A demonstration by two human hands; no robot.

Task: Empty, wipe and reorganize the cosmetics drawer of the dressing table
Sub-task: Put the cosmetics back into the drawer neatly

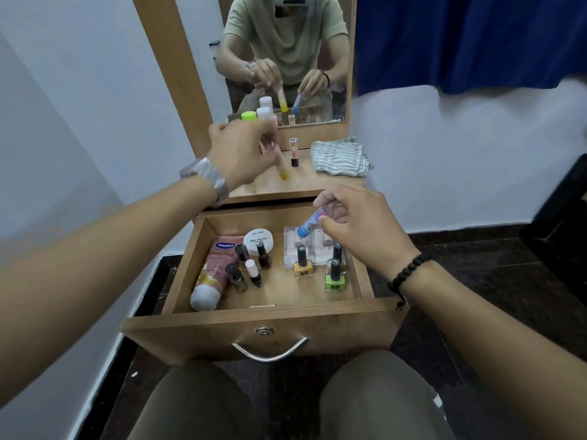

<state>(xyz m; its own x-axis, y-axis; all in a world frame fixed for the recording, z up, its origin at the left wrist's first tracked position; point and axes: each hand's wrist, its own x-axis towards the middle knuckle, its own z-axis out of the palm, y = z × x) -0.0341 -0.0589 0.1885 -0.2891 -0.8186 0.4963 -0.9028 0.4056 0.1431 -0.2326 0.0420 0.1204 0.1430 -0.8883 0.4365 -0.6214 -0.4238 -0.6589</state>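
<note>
Pale walls and a blue curtain (470, 42) frame a wooden dressing table (305, 182) with a mirror (286, 58). On its smooth top lies a crumpled striped cloth (340, 157) beside an upright lipstick (294, 152). The drawer (263, 325), pulled open below, holds a pink tube (212, 274), a round white jar (259, 242) and small nail polish bottles (301, 265), with bare floor along its front wall. The left hand (241, 154) pinches a yellow-tipped tube (281, 163) above the tabletop; the right hand (355, 223) pinches a blue-capped tube (307, 226) over the drawer's back right.
</note>
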